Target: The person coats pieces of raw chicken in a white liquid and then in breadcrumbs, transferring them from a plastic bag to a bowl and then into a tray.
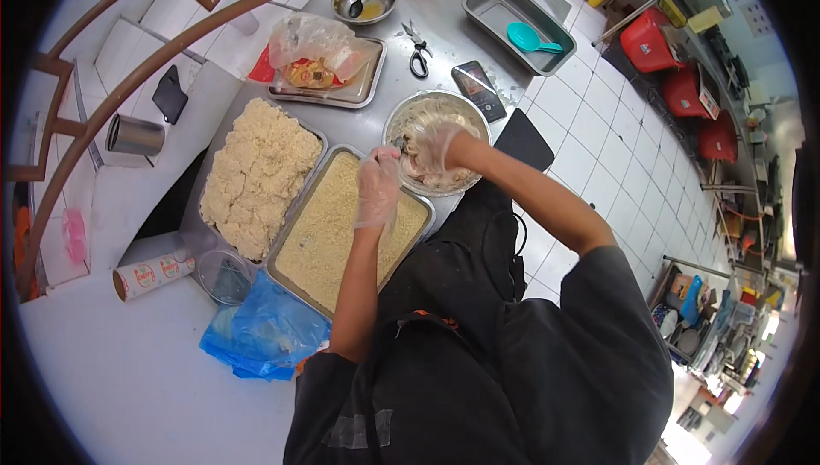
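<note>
My right hand (438,142), in a clear plastic glove, reaches into a metal bowl (392,112) of pale, wet, batter-like mixture. Its fingers are hidden in the mixture. Also gloved, my left hand (377,187) hovers over the near tray's far end, beside the bowl's left rim. Its fingers are drawn together; what they pinch, if anything, is too small to make out. Below that hand, a metal tray (299,296) holds loose pale crumbs (329,230). Left of it, a second tray (323,146) carries a heap of crumb-coated pieces (256,170).
Beyond the bowl lie a phone (478,91), scissors (417,51) and a tray (372,93) with a plastic bag (312,51). A deep pan (491,12) holds a turquoise scoop (530,38). A blue bag (265,328) and clear container (224,277) sit near left.
</note>
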Demonstrator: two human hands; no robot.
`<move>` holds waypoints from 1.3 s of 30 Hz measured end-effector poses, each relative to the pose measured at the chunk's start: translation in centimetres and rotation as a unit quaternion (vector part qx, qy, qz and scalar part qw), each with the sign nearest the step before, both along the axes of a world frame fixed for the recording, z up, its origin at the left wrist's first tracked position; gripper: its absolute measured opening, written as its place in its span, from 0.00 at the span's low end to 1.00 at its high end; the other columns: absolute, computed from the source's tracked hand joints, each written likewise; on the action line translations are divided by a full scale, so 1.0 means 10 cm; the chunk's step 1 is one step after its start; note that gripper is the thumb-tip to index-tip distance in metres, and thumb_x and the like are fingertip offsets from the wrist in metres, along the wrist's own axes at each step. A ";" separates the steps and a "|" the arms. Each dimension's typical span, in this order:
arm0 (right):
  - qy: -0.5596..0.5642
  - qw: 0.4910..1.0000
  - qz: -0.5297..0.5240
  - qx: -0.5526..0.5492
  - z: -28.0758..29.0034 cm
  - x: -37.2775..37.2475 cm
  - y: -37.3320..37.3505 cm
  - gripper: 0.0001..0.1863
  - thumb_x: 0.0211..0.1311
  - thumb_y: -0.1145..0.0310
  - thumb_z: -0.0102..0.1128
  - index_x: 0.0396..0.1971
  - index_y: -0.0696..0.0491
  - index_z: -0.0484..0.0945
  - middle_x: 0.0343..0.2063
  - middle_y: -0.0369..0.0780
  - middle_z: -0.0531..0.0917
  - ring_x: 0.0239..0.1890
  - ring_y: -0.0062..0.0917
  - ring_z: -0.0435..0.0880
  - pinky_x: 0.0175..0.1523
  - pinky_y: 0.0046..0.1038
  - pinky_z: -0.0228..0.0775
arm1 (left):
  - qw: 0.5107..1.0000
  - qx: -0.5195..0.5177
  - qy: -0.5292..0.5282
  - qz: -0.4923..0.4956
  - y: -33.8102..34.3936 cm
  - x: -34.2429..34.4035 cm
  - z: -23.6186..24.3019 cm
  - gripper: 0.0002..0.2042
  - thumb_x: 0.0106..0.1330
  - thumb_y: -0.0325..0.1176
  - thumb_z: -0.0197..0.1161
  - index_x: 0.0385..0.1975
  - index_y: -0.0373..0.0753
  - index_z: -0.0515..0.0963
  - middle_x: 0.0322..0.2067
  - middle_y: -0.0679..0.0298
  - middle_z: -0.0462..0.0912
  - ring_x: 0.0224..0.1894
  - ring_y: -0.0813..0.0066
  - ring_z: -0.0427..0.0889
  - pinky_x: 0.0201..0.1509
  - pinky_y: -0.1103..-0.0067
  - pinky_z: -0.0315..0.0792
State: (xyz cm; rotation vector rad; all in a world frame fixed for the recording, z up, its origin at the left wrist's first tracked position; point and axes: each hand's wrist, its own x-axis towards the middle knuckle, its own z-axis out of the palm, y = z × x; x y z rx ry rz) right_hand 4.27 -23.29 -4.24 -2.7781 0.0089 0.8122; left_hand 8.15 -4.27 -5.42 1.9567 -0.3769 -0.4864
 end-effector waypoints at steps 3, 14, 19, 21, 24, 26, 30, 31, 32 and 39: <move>-0.271 0.962 0.044 0.009 -0.67 -0.54 0.11 0.23 0.58 0.56 0.56 0.49 0.51 0.83 0.49 0.51 0.83 0.53 0.40 0.81 0.60 0.41 0.69 | 0.997 -0.037 0.064 -0.011 -0.03 0.17 0.04 0.21 0.75 0.44 0.44 0.36 0.32 0.80 0.20 0.60 0.77 0.24 0.70 0.76 0.31 0.72 0.71; -0.247 0.965 0.032 -0.083 -0.85 -0.21 0.40 0.13 0.62 0.63 0.52 0.35 0.50 0.86 0.32 0.45 0.86 0.37 0.39 0.85 0.43 0.39 0.75 | 0.998 -0.012 0.046 -0.036 -0.21 0.37 0.25 0.22 0.74 0.44 0.43 0.34 0.33 0.80 0.20 0.59 0.78 0.25 0.69 0.77 0.32 0.72 0.71; -0.126 0.989 -0.067 -0.047 -0.36 0.08 0.33 0.16 0.56 0.60 0.58 0.35 0.56 0.85 0.33 0.46 0.86 0.39 0.38 0.86 0.43 0.41 0.76 | 0.996 0.027 -0.083 0.004 -0.17 0.29 0.20 0.20 0.73 0.40 0.44 0.32 0.31 0.80 0.28 0.49 0.83 0.34 0.52 0.82 0.42 0.65 0.73; -0.085 0.986 -0.139 -0.033 -0.20 -0.02 0.14 0.19 0.58 0.53 0.59 0.35 0.53 0.86 0.35 0.46 0.86 0.42 0.41 0.86 0.47 0.40 0.76 | 0.995 0.024 -0.098 -0.004 -0.18 0.25 0.19 0.20 0.73 0.39 0.44 0.31 0.31 0.80 0.31 0.45 0.83 0.38 0.47 0.82 0.45 0.62 0.72; 0.003 0.970 -0.240 -0.043 0.16 -0.12 -0.06 0.26 0.63 0.49 0.52 0.40 0.58 0.85 0.41 0.53 0.85 0.45 0.43 0.85 0.51 0.39 0.74 | 0.994 0.009 -0.105 0.020 -0.13 0.20 0.24 0.20 0.72 0.39 0.43 0.32 0.32 0.80 0.28 0.44 0.82 0.35 0.48 0.82 0.44 0.64 0.72; -0.062 0.984 -0.168 -0.010 0.12 -0.22 -0.32 0.27 0.65 0.47 0.51 0.45 0.57 0.82 0.47 0.52 0.83 0.47 0.44 0.84 0.53 0.38 0.74 | 0.996 0.021 -0.086 0.007 -0.23 0.22 0.27 0.20 0.72 0.38 0.43 0.31 0.32 0.81 0.30 0.43 0.82 0.38 0.45 0.81 0.47 0.63 0.72; -0.081 0.968 -0.203 0.125 -0.49 -0.05 -0.63 0.28 0.70 0.46 0.48 0.58 0.52 0.76 0.57 0.49 0.78 0.58 0.41 0.77 0.58 0.36 0.70 | 0.994 0.048 -0.095 -0.018 -0.42 0.31 0.27 0.19 0.71 0.38 0.44 0.31 0.32 0.81 0.31 0.42 0.82 0.40 0.44 0.82 0.49 0.63 0.72; -0.090 0.950 -0.245 0.170 -0.62 0.03 -0.65 0.29 0.70 0.45 0.48 0.59 0.52 0.75 0.58 0.48 0.77 0.60 0.40 0.76 0.59 0.36 0.69 | 0.994 0.050 -0.095 -0.022 -0.41 0.34 0.23 0.19 0.71 0.38 0.44 0.31 0.32 0.81 0.31 0.42 0.82 0.40 0.44 0.82 0.49 0.63 0.72; -0.054 0.948 -0.257 0.178 -0.69 0.17 -0.62 0.31 0.71 0.44 0.46 0.63 0.51 0.72 0.60 0.47 0.76 0.63 0.38 0.72 0.64 0.34 0.63 | 0.994 0.054 -0.096 -0.026 -0.38 0.36 0.19 0.19 0.71 0.38 0.44 0.31 0.32 0.81 0.31 0.42 0.82 0.40 0.44 0.82 0.49 0.62 0.72; 0.002 0.991 -0.045 0.127 -0.02 0.26 -0.17 0.18 0.65 0.58 0.55 0.47 0.55 0.79 0.46 0.50 0.81 0.51 0.43 0.79 0.51 0.41 0.73 | 1.000 0.001 -0.030 -0.003 -0.21 0.33 0.22 0.19 0.70 0.39 0.44 0.31 0.32 0.81 0.30 0.44 0.83 0.37 0.45 0.82 0.46 0.62 0.73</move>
